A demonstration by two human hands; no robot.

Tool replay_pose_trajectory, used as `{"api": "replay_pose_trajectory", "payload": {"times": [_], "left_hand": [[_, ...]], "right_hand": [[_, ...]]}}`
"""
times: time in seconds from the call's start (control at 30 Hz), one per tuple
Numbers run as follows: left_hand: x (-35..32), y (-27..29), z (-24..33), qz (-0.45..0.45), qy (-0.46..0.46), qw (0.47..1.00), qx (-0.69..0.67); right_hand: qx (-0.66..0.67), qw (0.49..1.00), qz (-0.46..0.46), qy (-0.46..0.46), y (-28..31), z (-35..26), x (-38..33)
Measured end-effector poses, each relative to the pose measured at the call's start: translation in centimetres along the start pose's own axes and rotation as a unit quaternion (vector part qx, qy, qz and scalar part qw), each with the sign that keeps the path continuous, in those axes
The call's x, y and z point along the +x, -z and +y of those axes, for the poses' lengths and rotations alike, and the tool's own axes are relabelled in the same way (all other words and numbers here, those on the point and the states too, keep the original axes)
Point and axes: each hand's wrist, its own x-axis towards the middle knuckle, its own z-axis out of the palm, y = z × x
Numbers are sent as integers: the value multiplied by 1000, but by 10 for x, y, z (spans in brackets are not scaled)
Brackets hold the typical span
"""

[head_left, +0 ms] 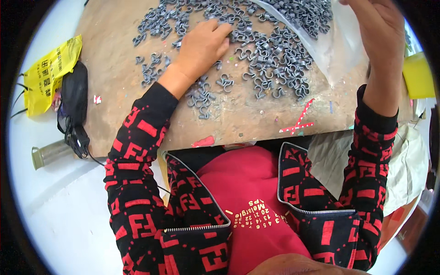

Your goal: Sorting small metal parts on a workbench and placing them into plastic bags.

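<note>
My left hand (205,48) is left of the clear bag (344,50), fingers partly curled over loose grey clips (280,62); I cannot tell whether it holds any. My right hand (381,28) is at the bag's upper right, fingers bent, its grip uncertain at the view's edge. Clips lie left of the bag and show through its plastic; 2 red-and-white strips (301,125) cross below it.

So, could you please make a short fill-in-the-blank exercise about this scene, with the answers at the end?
1. The left hand is among small clips whose colour is ____.
2. By the right hand is a clear bag; inside it are many more ____.
3. The yellow bag is beside a pouch whose colour is ____.
4. That pouch lies at the table's ____ edge.

Missing words: grey; clips; black; left.
</note>
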Motion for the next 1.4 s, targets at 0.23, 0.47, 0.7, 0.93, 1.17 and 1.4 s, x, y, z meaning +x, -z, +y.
{"api": "replay_pose_trajectory", "payload": {"times": [0.23, 0.47, 0.7, 0.93, 1.17, 1.4], "left_hand": [[59, 10, 0, -29, 160, 958, -235], [198, -14, 35, 103, -38, 968, -227], [90, -20, 91, 72, -145, 984, -70], [27, -47, 136, -72, -237, 963, -104], [4, -22, 53, 14, -122, 992, 13], [-1, -9, 13, 18, -26, 999, 32]], "right_hand": [[-27, 999, -14, -34, 9, 11, 2], [0, 999, -32, -24, 0, 14, 2], [-4, 999, -22, -23, 14, 7, -13], [-1, 999, -30, 29, 13, -2, -7], [21, 999, -21, -31, 10, -9, -10], [42, 998, -18, -34, 2, -3, -6]]}}
